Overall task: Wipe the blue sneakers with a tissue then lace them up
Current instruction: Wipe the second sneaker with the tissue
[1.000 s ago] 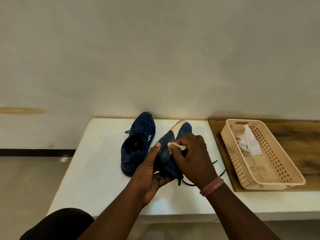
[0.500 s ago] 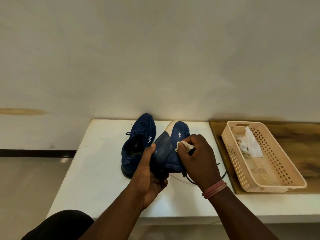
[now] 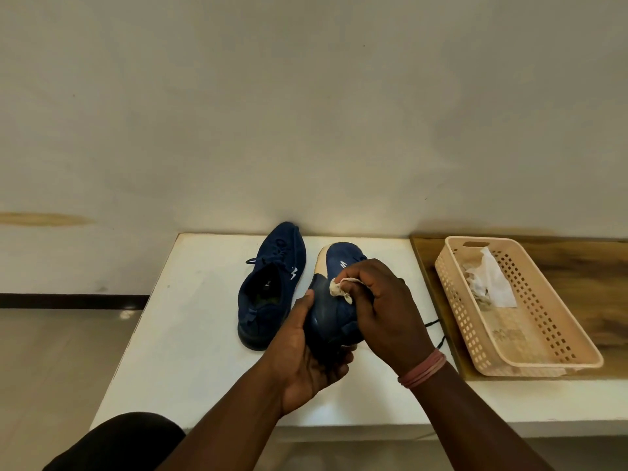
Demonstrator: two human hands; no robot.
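Right hand (image 3: 390, 311) had its fingers curled round a small wadded tissue (image 3: 339, 288), pinching it and pressing it onto the side of the held blue sneaker (image 3: 334, 300), about mid-length on the upper. Left hand (image 3: 306, 355) cupped the same sneaker from below and from the heel side, thumb laid up along the side next to the tissue, fingers wrapped underneath; grip looked firm. The shoe was tipped on its side, toe pointing away from the hands toward the wall, pale sole edge showing on the far-left rim, small white logo just beyond the right-hand fingertips. Whether the heel rested on the table or hung clear of it could not be told, as the left palm hid it. A pink band (image 3: 423, 368) sat on the right wrist. A dark lace (image 3: 436, 329) trailed out from behind the right hand onto the table. Just left of the left thumb the second blue sneaker (image 3: 268, 287) stood upright on its sole, opening up, laces loose near the tongue, close to but apart from the held shoe. Both were over the white table (image 3: 190, 334). Well right of the right hand, a beige perforated basket (image 3: 543, 338) sat on a wooden board (image 3: 577, 266), with crumpled white tissues (image 3: 491, 282) in its far end.
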